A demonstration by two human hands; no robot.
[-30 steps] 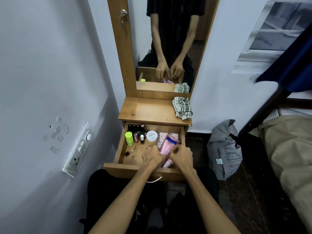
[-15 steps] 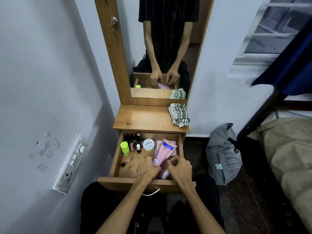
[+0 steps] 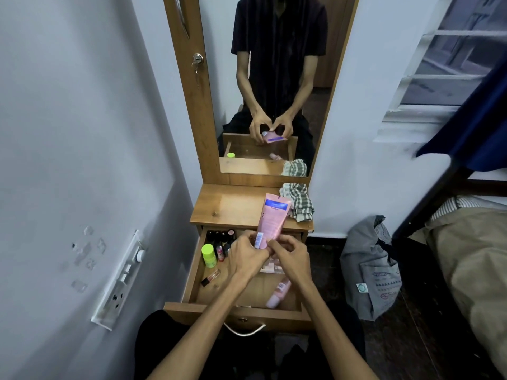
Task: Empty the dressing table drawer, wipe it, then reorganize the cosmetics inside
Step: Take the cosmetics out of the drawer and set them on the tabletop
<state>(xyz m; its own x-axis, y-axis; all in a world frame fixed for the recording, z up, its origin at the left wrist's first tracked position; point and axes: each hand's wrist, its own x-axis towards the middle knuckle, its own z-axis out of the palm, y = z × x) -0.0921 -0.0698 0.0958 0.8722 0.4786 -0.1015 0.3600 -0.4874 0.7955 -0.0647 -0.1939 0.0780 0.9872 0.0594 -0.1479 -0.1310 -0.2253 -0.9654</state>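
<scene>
The wooden drawer (image 3: 238, 314) of the dressing table stands pulled open. Both hands are above it, holding a pink tube (image 3: 274, 215) with a blue label upright by its lower end. My left hand (image 3: 245, 257) also pinches a small white-and-blue item (image 3: 258, 239) against the tube. My right hand (image 3: 292, 256) has its fingers curled on the tube's base. In the drawer lie a green-capped bottle (image 3: 208, 255), dark nail polish bottles (image 3: 219, 237), a small clear vial (image 3: 210, 277) and a pink bottle (image 3: 278, 293) on its side.
A checked cloth (image 3: 297, 204) lies at the right of the wooden table top (image 3: 233, 207), below the mirror (image 3: 274, 78). A grey bag (image 3: 370, 270) sits on the floor at right, beside a bed (image 3: 472, 256). A socket panel (image 3: 120, 281) is on the left wall.
Both hands have risen out of the drawer and lifted the pink tube upright above it. The pink bottle near the drawer front has come into sight.
</scene>
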